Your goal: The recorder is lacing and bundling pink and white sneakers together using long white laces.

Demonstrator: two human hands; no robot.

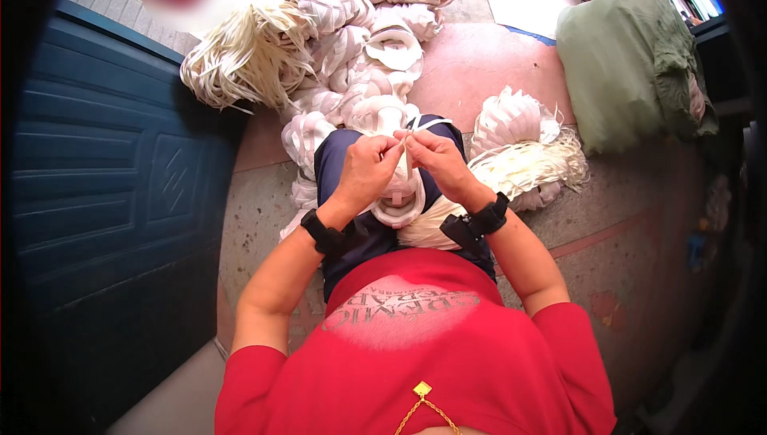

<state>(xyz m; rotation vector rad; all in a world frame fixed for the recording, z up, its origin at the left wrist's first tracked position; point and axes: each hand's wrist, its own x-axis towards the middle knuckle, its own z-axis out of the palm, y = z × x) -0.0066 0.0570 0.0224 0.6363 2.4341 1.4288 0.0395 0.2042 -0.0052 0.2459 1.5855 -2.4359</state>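
Over my lap, my left hand [370,168] and my right hand [440,164] meet fingertip to fingertip, both closed in a pinch. Between them runs a narrow white strap [434,123], part of it looping out beyond my right fingers and part hanging below. What exactly the fingertips pinch is too small to make out in full. Under my hands, between my thighs, lies a rolled bundle of white and pale pink strap [397,213]. A bunch of loose cream strips [431,226] rests against my right thigh.
A heap of rolled white strap bundles [335,51] lies ahead, topped by loose cream strips [252,59]. Another bundle [515,127] sits to my right on the tiled floor. A green cloth-covered bulk [619,67] stands far right; a dark blue panelled door [112,139] stands left.
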